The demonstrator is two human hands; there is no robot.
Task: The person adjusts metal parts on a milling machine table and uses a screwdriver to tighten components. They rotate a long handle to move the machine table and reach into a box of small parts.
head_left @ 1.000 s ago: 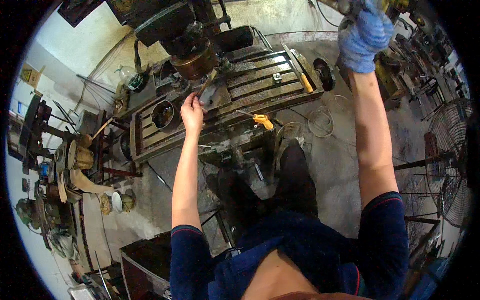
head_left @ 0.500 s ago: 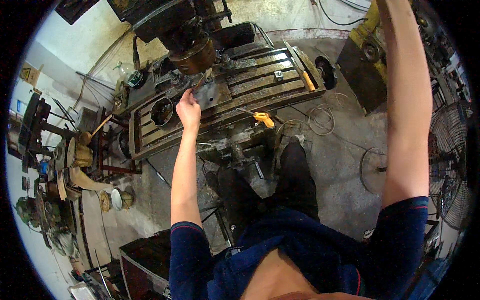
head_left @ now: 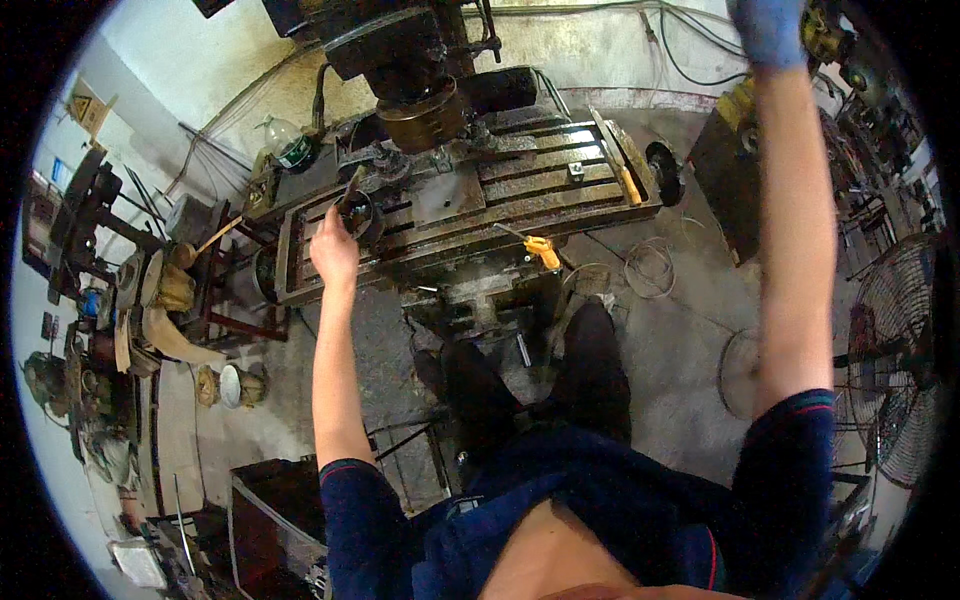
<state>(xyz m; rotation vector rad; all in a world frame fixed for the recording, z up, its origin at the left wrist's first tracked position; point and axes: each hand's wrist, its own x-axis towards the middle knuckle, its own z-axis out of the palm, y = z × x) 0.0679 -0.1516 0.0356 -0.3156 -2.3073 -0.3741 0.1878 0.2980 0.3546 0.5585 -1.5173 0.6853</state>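
Note:
My left hand (head_left: 333, 247) is closed around what looks like a slim brown brush (head_left: 352, 188), its far end tipped up and away. Just beside and partly over a round dark pot (head_left: 376, 228) on the left part of the machine table (head_left: 520, 212), the hand hides some of the pot's rim. A flat grey metal plate (head_left: 455, 196) lies under the milling machine's round cutter head (head_left: 418, 122). High at the right, my right hand (head_left: 768, 32) wears a blue glove. It is blurred and cut by the top edge, so its fingers cannot be made out.
A yellow air gun (head_left: 542, 251) hangs at the table's front edge. On the table's right lie a long file (head_left: 630, 184) with an orange handle and a small metal block (head_left: 575, 172). A caged fan (head_left: 895, 350) stands at right; a clear bottle (head_left: 288, 145) stands behind the table.
My left hand has moved left with the brush, from the grey plate to the pot. My right arm has shifted, bringing the gloved hand into view. The whole view has tilted slightly.

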